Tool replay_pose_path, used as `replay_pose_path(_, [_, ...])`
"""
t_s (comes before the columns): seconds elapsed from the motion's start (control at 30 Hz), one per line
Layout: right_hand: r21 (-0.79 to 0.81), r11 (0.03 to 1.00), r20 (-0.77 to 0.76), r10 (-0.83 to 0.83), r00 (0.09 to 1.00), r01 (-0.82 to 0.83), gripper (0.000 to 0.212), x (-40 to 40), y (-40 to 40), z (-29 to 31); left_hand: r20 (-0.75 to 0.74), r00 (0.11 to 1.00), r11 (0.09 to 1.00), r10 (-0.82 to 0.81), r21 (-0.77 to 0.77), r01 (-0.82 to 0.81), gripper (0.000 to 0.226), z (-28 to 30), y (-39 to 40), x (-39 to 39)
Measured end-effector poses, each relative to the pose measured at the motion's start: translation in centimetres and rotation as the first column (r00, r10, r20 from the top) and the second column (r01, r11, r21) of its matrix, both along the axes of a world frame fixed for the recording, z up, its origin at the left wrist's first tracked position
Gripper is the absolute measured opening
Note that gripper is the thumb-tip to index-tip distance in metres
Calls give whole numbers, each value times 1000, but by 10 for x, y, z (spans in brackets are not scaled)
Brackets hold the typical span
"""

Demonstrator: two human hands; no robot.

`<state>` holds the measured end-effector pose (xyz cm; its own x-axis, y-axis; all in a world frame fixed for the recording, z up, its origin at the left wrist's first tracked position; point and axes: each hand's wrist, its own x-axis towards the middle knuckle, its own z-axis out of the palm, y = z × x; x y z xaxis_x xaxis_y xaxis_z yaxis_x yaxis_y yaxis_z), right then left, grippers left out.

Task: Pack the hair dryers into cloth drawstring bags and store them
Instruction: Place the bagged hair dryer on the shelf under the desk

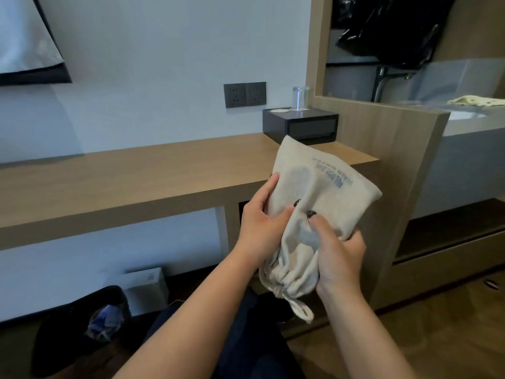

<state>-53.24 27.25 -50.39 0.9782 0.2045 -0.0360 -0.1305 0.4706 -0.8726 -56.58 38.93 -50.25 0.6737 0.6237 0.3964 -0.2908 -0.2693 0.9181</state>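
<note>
both hands grasp cloth drawstring bag in air over worktop edge. left hand steadies side, right hand squeezes near cinched mouth, likely keeping dryer inside; dryer itself hidden, bulge only.

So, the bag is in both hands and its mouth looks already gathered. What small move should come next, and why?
Probably carry the cloth bag toward a storage spot. Its mouth, pointing down, is cinched, and the drawstring loop hangs below, so closing looks done. Both the left hand and the right hand grip it in the air in front of the wooden desk.
</note>
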Motion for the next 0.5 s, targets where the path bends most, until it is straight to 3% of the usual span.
replay_pose_path(0.2, [8,993,-155,-111,982,114,41,13,-19,-50,-120,988,995,-95,-38,91,68,-43,-23,14])
replay_pose_path(0.5, [-108,987,-336,-149,930,119,37,72,8,-145,-317,946,971,-73,-238,-5,57,-136,-4,38])
